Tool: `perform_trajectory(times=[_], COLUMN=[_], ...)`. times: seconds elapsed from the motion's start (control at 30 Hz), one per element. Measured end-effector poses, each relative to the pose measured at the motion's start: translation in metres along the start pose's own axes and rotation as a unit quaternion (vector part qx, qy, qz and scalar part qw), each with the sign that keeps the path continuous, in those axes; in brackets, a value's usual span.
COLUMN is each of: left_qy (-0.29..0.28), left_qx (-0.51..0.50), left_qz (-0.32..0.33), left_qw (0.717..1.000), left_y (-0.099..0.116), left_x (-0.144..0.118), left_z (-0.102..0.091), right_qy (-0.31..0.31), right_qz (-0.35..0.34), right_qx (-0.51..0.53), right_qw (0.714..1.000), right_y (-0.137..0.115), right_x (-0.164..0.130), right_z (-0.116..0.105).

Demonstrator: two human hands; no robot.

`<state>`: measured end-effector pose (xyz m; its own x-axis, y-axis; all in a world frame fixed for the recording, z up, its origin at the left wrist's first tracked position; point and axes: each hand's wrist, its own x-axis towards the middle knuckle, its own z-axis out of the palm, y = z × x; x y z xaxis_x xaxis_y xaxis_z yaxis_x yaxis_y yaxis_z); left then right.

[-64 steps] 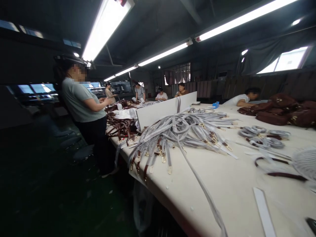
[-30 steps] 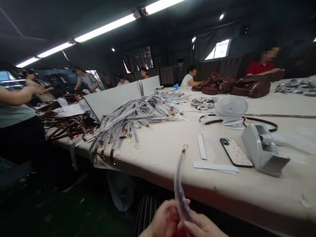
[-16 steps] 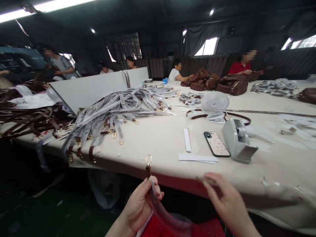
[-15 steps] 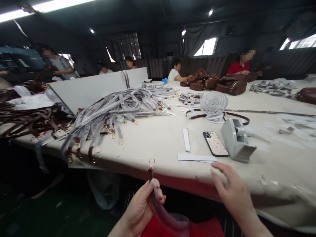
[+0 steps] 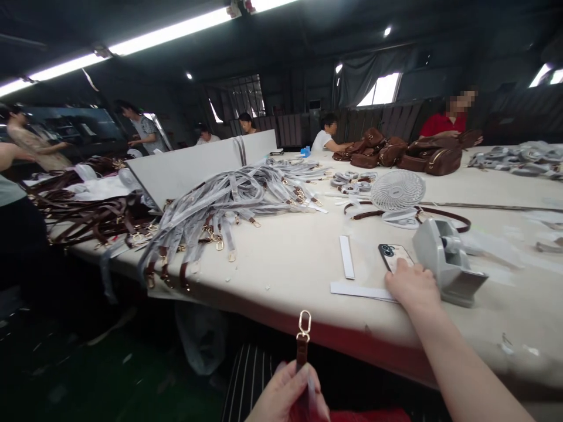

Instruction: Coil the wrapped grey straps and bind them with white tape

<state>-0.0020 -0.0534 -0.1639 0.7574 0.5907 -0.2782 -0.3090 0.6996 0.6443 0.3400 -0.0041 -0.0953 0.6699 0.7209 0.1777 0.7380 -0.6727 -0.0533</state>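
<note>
Bare forearms, no sleeves, red garment [image 5: 373, 415] below

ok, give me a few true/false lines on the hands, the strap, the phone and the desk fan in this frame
1. The left hand holds a brown strap with a gold clasp pointing up. True.
2. The right hand rests on the phone. True.
3. The white desk fan stands at the table's near edge beside the left hand. False: it stands farther back, beyond the phone and the grey tape dispenser.
4. The right hand's grip is closed on the clasp. False: it lies on the phone, away from the strap.
5. The brown bags are stacked under the table. False: they sit on it, at the far side.
</note>
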Motion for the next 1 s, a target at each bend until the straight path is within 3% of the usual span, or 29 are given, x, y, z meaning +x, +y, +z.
perform_trajectory(times=[0.17, 0.4, 0.53, 0.7, 0.87, 1.0], left_qy=[-0.007, -0.023, -0.010, 0.011, 0.004, 0.001], left_qx=[-0.005, -0.027, -0.037, -0.048, -0.040, -0.028], left_qz=[-0.006, -0.002, 0.002, 0.014, 0.023, 0.026], left_qw=[1.000, 0.999, 0.999, 0.999, 0.999, 0.999], left_y=[-0.001, 0.006, 0.009, 0.011, 0.010, 0.010], left_x=[0.001, 0.004, 0.007, 0.008, 0.010, 0.011], left_z=[-0.007, 0.009, 0.014, 0.016, 0.008, 0.001], right_qy=[-0.010, 0.107, 0.185, 0.125, 0.109, 0.039], right_qz=[-0.001, -0.061, -0.142, -0.297, -0.338, -0.289], right_qx=[-0.023, -0.079, -0.016, 0.076, 0.135, 0.173], right_qw=[1.000, 0.989, 0.972, 0.944, 0.925, 0.941], right_y=[0.009, 0.028, 0.032, 0.027, 0.024, 0.021], right_x=[-0.022, -0.066, -0.078, -0.092, -0.091, -0.076], right_z=[-0.008, 0.001, 0.009, 0.022, 0.032, 0.030])
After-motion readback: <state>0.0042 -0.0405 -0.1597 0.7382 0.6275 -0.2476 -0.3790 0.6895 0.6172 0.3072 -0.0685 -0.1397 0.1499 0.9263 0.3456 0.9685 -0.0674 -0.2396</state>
